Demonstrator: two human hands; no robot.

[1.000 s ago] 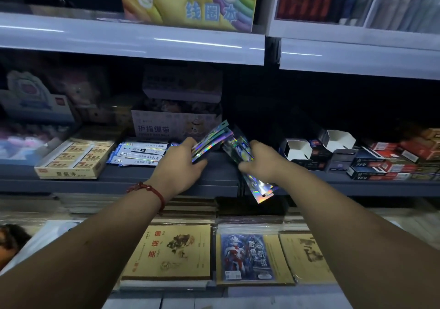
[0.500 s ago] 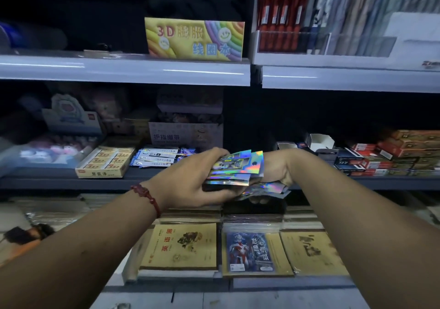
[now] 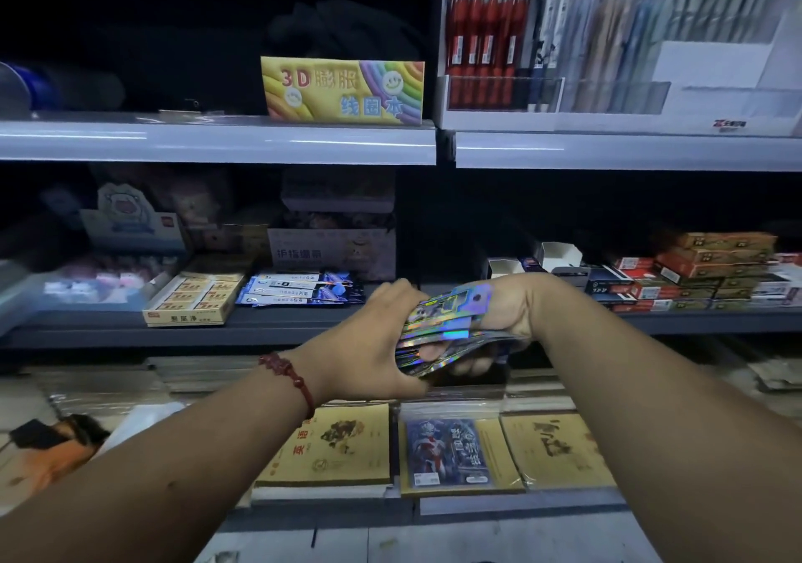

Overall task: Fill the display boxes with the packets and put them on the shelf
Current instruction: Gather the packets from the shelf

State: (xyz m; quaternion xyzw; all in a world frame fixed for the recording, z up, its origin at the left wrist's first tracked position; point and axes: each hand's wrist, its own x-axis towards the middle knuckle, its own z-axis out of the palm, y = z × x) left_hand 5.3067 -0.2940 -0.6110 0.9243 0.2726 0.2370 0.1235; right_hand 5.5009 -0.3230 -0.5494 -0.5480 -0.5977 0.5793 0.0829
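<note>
Left hand (image 3: pixel 364 345) met right hand (image 3: pixel 510 310) (packets (image 3: pixel 451 315) half-hidden).

Free room is found on the middle shelf (image 3: pixel 277 323) between the blue packets (image 3: pixel 299 289) and 2 white boxes (image 3: pixel 557 254); headroom is capped by the upper shelf (image 3: pixel 217 143).

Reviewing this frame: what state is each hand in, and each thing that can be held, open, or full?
left hand, grips the packets' left end.
right hand, holds the right end, fingers curled underneath.
holographic packets, one stack between both hands, off the shelf.
white display boxes, open on the middle shelf, nothing seen inside.
eraser box, open-topped, full.
red pens, upright in a clear holder.
</note>
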